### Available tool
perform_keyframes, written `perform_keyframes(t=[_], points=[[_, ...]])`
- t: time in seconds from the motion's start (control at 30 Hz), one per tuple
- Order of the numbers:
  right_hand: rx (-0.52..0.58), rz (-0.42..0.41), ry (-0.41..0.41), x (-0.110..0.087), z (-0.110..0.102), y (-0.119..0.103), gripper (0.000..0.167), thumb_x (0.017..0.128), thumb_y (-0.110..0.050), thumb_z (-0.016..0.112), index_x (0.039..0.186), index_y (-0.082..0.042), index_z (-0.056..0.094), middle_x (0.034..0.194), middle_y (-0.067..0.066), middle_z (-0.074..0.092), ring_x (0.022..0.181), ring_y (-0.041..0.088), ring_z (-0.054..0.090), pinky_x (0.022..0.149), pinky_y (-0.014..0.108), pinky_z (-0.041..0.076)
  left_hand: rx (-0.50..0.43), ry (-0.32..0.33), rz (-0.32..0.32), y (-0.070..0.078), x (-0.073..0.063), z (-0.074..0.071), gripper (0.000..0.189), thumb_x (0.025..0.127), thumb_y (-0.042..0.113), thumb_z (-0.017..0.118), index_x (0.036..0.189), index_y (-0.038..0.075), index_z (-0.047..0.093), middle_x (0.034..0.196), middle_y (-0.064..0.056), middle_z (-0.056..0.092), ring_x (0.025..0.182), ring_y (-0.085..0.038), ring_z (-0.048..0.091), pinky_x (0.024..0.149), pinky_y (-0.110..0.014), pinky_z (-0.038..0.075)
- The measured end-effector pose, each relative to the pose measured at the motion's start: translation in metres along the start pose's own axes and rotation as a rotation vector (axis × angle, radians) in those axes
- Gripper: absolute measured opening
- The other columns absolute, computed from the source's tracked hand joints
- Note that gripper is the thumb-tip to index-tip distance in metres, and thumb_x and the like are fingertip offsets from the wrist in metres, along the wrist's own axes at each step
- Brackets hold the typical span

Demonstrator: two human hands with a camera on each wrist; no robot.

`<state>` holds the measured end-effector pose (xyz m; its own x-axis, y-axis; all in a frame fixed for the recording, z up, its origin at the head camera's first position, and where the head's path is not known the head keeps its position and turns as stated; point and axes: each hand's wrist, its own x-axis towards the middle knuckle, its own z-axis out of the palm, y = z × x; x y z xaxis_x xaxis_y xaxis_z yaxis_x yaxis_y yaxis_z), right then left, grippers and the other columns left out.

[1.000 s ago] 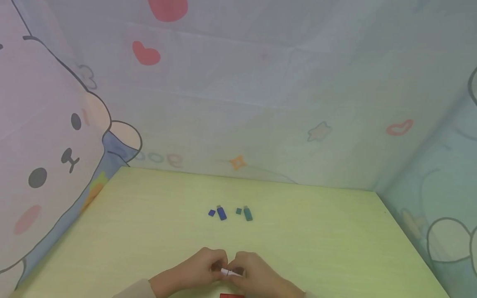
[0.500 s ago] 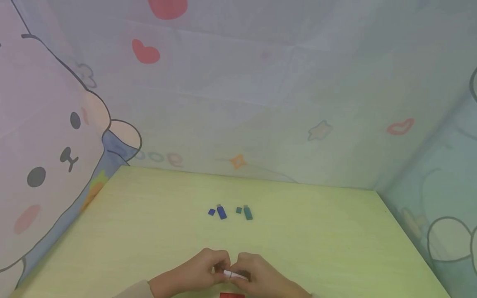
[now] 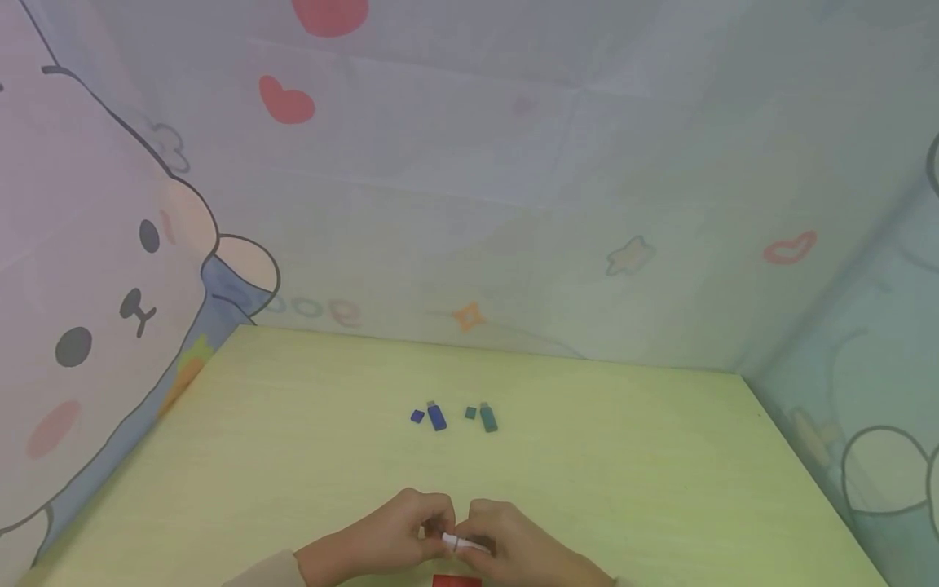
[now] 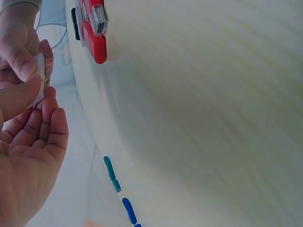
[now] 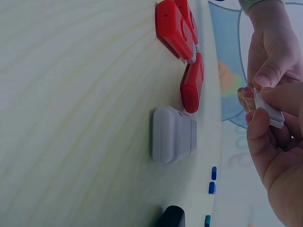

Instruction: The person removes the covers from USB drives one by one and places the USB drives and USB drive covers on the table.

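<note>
Close together near the front of the table are my left hand [image 3: 396, 534] and right hand [image 3: 517, 545], both on a small white USB flash drive [image 3: 467, 544]. The left thumb and fingers pinch its left end, where a seam crosses the white body. The right thumb and fingers grip the longer right part [image 5: 270, 111], seen in the right wrist view. Fingers hide much of both ends. Just below the hands lies a red USB stick [image 3: 456, 581], cut off by the head view's lower edge; its metal plug [image 4: 99, 21] shows in the left wrist view.
Farther back lie a blue USB stick [image 3: 437, 417] with its cap [image 3: 417, 416] and a teal one [image 3: 488, 417] with its cap [image 3: 470, 412]. A pale grey block [image 5: 173, 135] and a black object [image 5: 173, 217] sit near the red pieces [image 5: 191, 85]. Printed cloth stands behind the table.
Both hands and the white flash drive have shifted slightly right, and a bit more of its left end shows. The blue and teal sticks have stayed put.
</note>
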<state>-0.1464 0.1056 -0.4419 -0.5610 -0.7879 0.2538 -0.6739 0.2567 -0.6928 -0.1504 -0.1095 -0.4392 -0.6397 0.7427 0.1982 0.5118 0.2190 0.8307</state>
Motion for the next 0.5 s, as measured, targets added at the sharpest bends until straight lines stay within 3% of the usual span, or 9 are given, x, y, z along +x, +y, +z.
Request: perform_keyframes(t=[0.23, 0.5], points=[[0.024, 0.043, -0.02, -0.001, -0.0011, -0.0003, 0.028, 0.1, -0.029, 0.053, 0.083, -0.014, 0.07, 0.067, -0.003, 0.038, 0.062, -0.004, 0.035, 0.053, 0.012, 0.034, 0.007, -0.001, 0.026, -0.0018, 0.0007, -0.0001, 0.014, 0.085, 0.0, 0.068, 0.084, 0.008, 0.057, 0.076, -0.002, 0.069, 0.067, 0.007, 0.053, 0.059, -0.017, 0.049], [0.018, 0.002, -0.021, -0.0031, -0.0008, 0.0032, 0.025, 0.1, -0.025, 0.052, 0.085, -0.013, 0.069, 0.068, -0.004, 0.039, 0.063, -0.005, 0.034, 0.053, 0.012, 0.034, 0.008, -0.004, 0.036, -0.0018, 0.0009, -0.0002, 0.015, 0.084, -0.002, 0.069, 0.083, 0.007, 0.057, 0.077, -0.004, 0.069, 0.067, 0.007, 0.053, 0.059, -0.017, 0.049]])
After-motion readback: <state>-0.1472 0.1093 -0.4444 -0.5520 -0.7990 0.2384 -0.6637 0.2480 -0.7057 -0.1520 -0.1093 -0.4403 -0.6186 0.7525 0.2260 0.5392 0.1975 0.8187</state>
